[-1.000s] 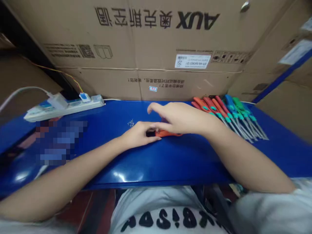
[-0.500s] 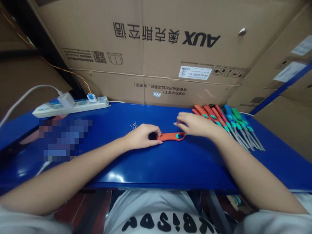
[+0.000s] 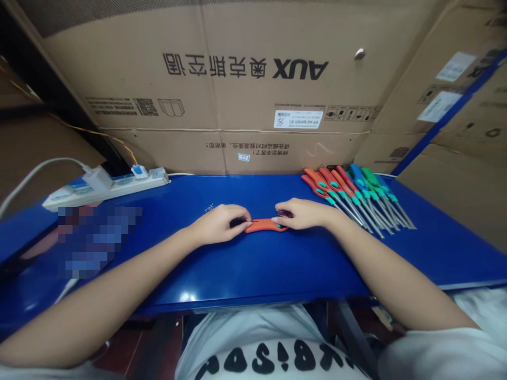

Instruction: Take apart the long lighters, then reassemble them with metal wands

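Observation:
An orange lighter body (image 3: pixel 263 226) lies flat on the blue table (image 3: pixel 253 269), lengthwise between my two hands. My left hand (image 3: pixel 219 224) is curled around its left end, where a dark part shows under the fingers. My right hand (image 3: pixel 303 213) pinches its right end, fingers pressed together over a small dark piece. A row of several long-nosed lighters (image 3: pixel 352 195), orange, blue and green with metal tubes, lies to the right of my right hand.
A white power strip (image 3: pixel 106 184) with plugs and a white cable sits at the table's back left. Big cardboard boxes (image 3: pixel 245 89) wall off the back and right. A blurred patch (image 3: pixel 95 237) covers part of the left table.
My right hand drew back from over my left hand to the lighter's right end and closed on it. My left hand kept hold of the left end.

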`<act>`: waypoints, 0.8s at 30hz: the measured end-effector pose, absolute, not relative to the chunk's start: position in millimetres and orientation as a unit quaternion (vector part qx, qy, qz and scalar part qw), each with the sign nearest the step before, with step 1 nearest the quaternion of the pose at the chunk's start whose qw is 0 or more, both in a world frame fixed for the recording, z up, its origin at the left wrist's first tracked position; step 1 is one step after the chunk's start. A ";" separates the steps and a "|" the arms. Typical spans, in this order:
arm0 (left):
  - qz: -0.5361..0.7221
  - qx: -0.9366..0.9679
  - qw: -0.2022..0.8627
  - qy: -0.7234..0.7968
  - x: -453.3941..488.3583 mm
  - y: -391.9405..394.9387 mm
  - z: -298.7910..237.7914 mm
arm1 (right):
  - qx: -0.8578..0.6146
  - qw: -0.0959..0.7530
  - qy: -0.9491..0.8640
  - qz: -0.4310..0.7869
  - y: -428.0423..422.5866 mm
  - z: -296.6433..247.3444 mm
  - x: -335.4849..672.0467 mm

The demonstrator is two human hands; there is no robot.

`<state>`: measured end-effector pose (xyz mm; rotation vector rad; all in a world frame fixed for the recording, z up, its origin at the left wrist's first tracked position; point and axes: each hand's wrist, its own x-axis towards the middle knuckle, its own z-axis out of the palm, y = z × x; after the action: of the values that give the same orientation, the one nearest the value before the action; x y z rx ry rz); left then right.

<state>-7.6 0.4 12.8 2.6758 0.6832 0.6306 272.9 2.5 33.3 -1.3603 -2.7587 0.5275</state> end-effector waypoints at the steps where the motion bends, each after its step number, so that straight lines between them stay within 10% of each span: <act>1: 0.216 0.936 0.145 0.235 -8.6 1.0 13.0 | -0.432 0.012 -0.885 0.170 3.1 31.9 272.6; 24: 0.126 0.942 -0.018 0.309 -1.9 -6.7 15.6 | -0.452 -0.012 -0.879 0.153 -2.2 36.8 265.5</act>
<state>-1.9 -6.7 15.6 2.9951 0.9833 0.4005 265.5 -2.2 36.8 -1.4308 -2.7813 0.4837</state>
